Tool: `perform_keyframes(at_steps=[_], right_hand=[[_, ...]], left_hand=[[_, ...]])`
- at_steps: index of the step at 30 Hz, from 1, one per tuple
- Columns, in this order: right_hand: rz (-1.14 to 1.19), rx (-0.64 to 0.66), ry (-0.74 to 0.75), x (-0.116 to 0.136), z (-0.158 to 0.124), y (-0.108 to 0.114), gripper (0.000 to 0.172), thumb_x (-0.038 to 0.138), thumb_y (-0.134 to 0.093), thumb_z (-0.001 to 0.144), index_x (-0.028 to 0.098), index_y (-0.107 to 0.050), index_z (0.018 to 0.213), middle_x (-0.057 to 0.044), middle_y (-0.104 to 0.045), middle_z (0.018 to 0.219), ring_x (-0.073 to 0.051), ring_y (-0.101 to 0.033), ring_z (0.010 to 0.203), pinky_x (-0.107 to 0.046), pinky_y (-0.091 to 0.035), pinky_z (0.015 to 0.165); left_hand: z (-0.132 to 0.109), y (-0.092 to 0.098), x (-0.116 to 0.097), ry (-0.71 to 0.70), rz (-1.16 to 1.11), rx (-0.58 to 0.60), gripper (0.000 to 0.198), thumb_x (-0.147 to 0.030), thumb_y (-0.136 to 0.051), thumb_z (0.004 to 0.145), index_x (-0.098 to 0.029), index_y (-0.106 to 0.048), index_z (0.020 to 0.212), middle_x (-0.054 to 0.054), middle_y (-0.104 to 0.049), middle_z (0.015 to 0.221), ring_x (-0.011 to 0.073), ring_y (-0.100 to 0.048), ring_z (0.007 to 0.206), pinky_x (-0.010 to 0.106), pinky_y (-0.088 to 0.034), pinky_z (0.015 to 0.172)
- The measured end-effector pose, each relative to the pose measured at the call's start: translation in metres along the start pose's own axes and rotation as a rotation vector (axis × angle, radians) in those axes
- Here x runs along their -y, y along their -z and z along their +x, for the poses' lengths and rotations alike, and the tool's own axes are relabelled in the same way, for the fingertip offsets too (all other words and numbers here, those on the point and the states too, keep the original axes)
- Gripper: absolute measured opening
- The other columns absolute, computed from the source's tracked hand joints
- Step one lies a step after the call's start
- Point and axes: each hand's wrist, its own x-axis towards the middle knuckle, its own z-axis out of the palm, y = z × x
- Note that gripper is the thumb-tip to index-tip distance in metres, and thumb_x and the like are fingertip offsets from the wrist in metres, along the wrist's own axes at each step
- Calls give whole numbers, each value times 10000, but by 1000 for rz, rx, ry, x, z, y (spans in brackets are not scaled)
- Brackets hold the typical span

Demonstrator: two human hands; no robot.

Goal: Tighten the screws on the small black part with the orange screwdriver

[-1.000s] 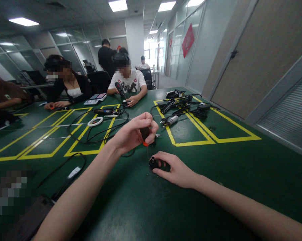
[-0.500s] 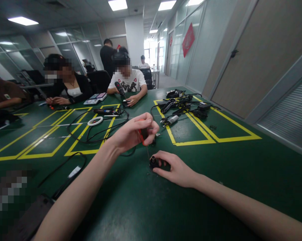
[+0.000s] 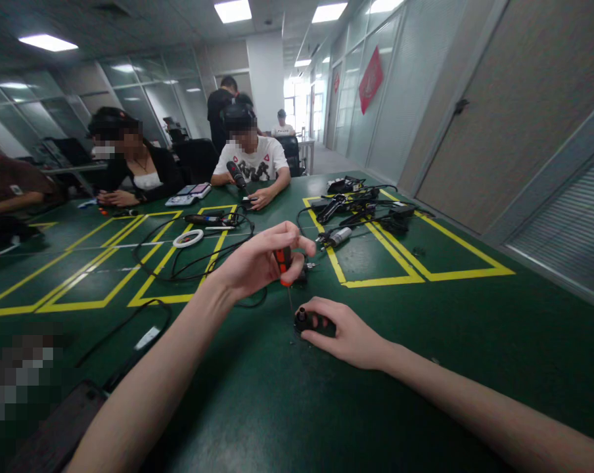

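My left hand [image 3: 262, 259] is closed around the red and black handle of a screwdriver [image 3: 282, 263], its index finger lifted off the handle. The thin shaft points down, and its tip meets or comes close to a small black part [image 3: 303, 320] with a short round metal-like post on top. My right hand [image 3: 343, 332] grips this black part against the green table [image 3: 257, 394] between thumb and fingers. The fingers hide much of the part, so I cannot tell its exact kind.
Black cables and devices [image 3: 346, 207] lie in a heap beyond my hands. To the left are a white ring [image 3: 188, 238] and a looped black cable [image 3: 171, 263]. Across the table a person [image 3: 250, 157] holds a power driver [image 3: 236, 175]. Another person [image 3: 139, 161] sits further left.
My left fingers have loosened and shifted on the screwdriver handle, showing more of it. My right hand stays on the black part. A standing person in the background has moved slightly right.
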Motion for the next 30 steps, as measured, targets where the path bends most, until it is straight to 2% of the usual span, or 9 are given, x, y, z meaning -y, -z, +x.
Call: perform_keyframes(at_steps=[2,6,11,14,16,21,24,27,30], right_hand=[[0,3,-4,0,0,0,218,245,-686,913,175,-665,1118,-53,-674,970,-176,-609,803,-296,-483,716],[10,4,-8,0,-1,0,222,251,-687,914,172,-666,1120,-60,-675,984,-178,-609,807,-300,-484,717],[3,5,-5,0,0,0,209,249,-684,916,178,-668,1112,-55,-675,974,-178,-608,807,-304,-483,720],[2,5,-5,1,0,1,216,247,-687,913,178,-666,1117,-59,-683,988,-179,-611,811,-305,-487,723],[6,5,-7,1,0,1,220,252,-687,916,177,-664,1121,-65,-690,1007,-179,-615,814,-307,-492,728],[13,7,-18,0,-1,1,237,253,-688,914,171,-666,1136,-68,-692,1013,-179,-621,815,-306,-496,727],[11,6,-14,0,-1,0,233,254,-688,914,176,-665,1132,-64,-691,1010,-178,-620,817,-304,-496,731],[12,1,-5,-1,-1,0,225,252,-686,916,182,-663,1129,-58,-692,1006,-176,-617,812,-301,-492,725],[7,-3,-6,0,0,0,227,248,-686,915,179,-663,1130,-54,-687,992,-174,-611,803,-298,-487,712]], left_hand=[[0,1,-1,5,-3,4,278,-400,-758,866,-148,-643,875,2,-647,716,50,-412,433,196,-376,497],[1,1,-4,43,-21,10,360,-456,-663,896,-102,-708,848,40,-590,646,131,-517,578,253,-463,600],[0,-2,-2,37,-69,-10,214,-301,-729,863,-132,-641,766,108,-702,1080,246,-679,994,387,-566,874],[-2,-1,-2,26,-44,8,190,-287,-764,839,-148,-634,840,77,-720,1064,140,-661,708,280,-534,684],[-2,0,-3,31,-15,37,212,-341,-742,856,-155,-658,916,29,-695,835,53,-447,453,222,-406,525],[-3,1,-7,68,9,78,363,-469,-658,901,-121,-696,801,20,-528,591,134,-489,571,264,-434,600],[-2,-2,-7,76,9,74,316,-385,-714,890,-133,-636,714,43,-596,724,151,-578,695,281,-497,700],[-1,-3,-3,9,18,8,275,-312,-812,816,-140,-605,762,94,-687,1152,212,-683,953,335,-559,830],[1,-3,1,-30,14,-25,290,-253,-832,787,-149,-561,770,62,-706,1142,102,-643,660,222,-488,585]])
